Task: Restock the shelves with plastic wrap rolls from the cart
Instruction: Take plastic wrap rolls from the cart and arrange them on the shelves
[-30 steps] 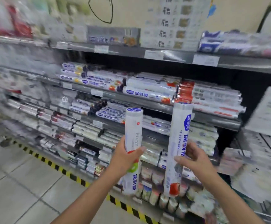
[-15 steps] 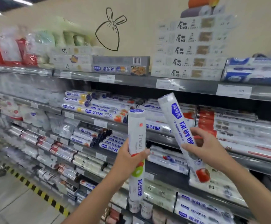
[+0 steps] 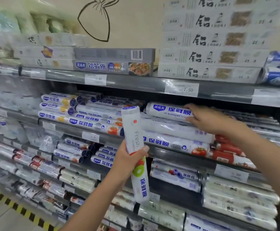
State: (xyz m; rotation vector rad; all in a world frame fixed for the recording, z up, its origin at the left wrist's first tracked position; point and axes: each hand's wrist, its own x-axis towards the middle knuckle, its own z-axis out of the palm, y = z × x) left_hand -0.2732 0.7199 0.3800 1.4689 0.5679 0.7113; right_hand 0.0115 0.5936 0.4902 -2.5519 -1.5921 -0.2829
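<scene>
Single head-worn view — wide-angle, close to the shelves, facing them slightly from the left

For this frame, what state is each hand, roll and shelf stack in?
left hand: grips the Fresh roll at mid-length.
Fresh roll: near upright, held off the shelf.
right hand: fingers curled over the blue-label roll.
blue-label roll: lying flat atop the shelf stack.
shelf stack: rolls piled lengthwise.

Fresh roll upright, blue-lettered roll flat atop stack

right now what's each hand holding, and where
Left hand grips the upright wrap roll mid-length; right hand holds the topmost shelved roll near its right end.
</scene>
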